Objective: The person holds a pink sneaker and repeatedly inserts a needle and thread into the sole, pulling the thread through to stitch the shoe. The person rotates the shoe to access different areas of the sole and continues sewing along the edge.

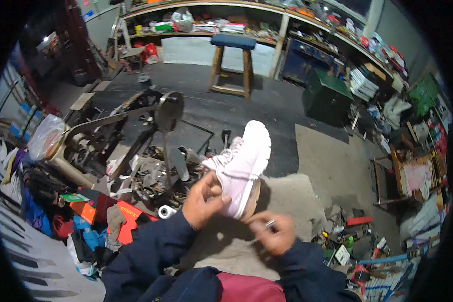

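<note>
A pale pink sneaker (230, 180) with laces and a thick white sole (257, 146) is tilted on its side in front of me, toe pointing away. Toward the heel, the underside shows a tan patch (251, 200). My left hand (205, 201) is closed on the shoe's upper near the heel, thumb and fingers pinching the fabric. Just below the heel, my right hand (274, 233) is curled around a small tool with a shiny metal end (270, 224); its kind is hidden by the fingers. A grey cloth (297, 199) covers my lap beneath.
At left stands a metal shoe-repair machine (151, 110) with a round disc, scraps heaped below it. A white spool (166, 212) lies near my left forearm. A blue-topped stool (233, 43) and green box (327, 98) stand farther off. Tools and clutter (360, 241) lie at right.
</note>
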A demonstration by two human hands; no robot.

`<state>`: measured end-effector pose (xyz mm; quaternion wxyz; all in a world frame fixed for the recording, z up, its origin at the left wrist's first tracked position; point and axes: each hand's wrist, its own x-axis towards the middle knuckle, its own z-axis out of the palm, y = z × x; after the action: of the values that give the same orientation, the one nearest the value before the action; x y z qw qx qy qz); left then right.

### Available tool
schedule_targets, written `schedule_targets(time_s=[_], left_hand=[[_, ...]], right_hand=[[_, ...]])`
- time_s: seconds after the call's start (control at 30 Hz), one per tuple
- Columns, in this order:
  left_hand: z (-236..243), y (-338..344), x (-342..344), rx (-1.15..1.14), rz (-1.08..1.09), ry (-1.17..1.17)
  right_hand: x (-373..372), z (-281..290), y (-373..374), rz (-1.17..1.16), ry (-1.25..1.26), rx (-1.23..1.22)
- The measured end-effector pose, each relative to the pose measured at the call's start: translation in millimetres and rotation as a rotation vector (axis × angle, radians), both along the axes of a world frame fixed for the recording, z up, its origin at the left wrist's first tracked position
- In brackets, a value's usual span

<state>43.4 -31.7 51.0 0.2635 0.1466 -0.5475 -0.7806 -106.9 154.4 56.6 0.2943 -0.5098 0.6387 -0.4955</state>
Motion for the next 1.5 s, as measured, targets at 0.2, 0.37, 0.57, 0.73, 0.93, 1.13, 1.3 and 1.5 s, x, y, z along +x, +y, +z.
schedule_targets(time_s=[0.2, 0.37, 0.57, 0.73, 0.93, 1.13, 1.3, 1.5], left_hand=[[-35, 80, -45, -0.571, -0.147, -0.445], [-26, 83, -64, -1.077, -0.163, -0.493], [-11, 83, -79, -1.062, -0.102, -0.449], [-14, 94, -85, -1.170, -0.054, -0.417], [-23, 93, -87, -1.138, -0.004, -0.333], [-27, 90, -83, -0.950, -0.082, -0.428], [-32, 86, -85, -1.041, -0.140, -0.326], [-35, 94, -84, -1.103, -0.094, -0.390]], right_hand=[[-61, -12, 44, -0.479, -0.216, -0.056], [-55, -40, 49, -0.397, 0.078, 0.016], [-70, -40, 42, -0.464, -0.017, 0.069], [-107, -16, 22, -0.431, 0.298, -0.099], [-126, -20, -33, -0.227, 0.493, -0.111], [-119, -8, -26, -0.466, 0.266, -0.214], [-99, -3, -8, -0.068, 0.345, -0.169], [-93, -6, -7, -0.139, 0.545, -0.088]])
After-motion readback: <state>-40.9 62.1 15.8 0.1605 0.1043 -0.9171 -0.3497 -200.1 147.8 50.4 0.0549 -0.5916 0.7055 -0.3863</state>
